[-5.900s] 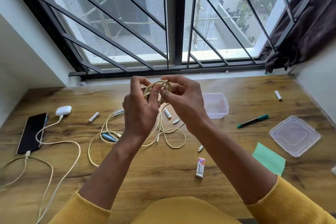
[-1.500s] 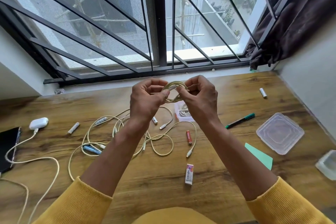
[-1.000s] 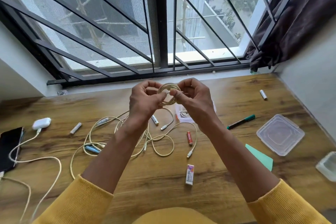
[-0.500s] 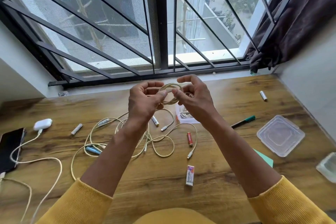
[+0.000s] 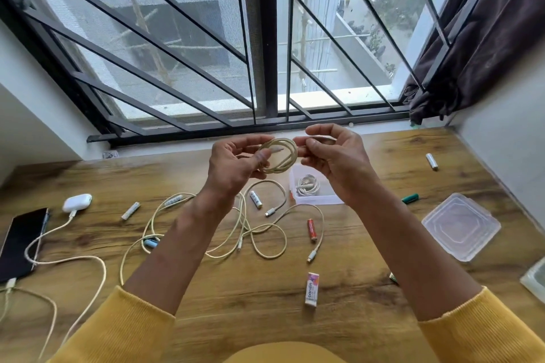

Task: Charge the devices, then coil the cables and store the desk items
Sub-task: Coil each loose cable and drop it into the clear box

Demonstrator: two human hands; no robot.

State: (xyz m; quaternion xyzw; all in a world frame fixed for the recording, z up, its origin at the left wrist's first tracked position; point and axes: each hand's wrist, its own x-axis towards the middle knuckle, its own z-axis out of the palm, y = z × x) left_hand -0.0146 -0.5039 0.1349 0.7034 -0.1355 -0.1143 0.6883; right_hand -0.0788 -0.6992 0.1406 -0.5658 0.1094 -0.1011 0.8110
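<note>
Above the wooden desk [image 5: 265, 298] I hold a small cream coiled cable [image 5: 280, 155] between both hands. My left hand [image 5: 236, 168] grips the coil's left side with thumb and fingers. My right hand [image 5: 333, 156] pinches the coil's right edge and a cable end. Below them lies a tangle of loose cream cables [image 5: 244, 227]. A clear plastic box [image 5: 312, 194] behind my right wrist holds another coiled cable. At far left a black phone [image 5: 20, 242] and a white earbuds case [image 5: 77, 203] each have a cable plugged in.
Batteries lie scattered: white ones [image 5: 130, 210] [image 5: 256, 199] [image 5: 431, 161] and a red one [image 5: 312, 229]. A small eraser box [image 5: 312, 289], a green marker [image 5: 410, 198], a clear lid [image 5: 461, 225] and another container [image 5: 535, 280] at the right edge also lie on the desk. A window grille stands behind.
Since the oldest frame one coiled cable has appeared in the clear box. Over the last second my right hand's fingers have opened a little and shifted right along the coil.
</note>
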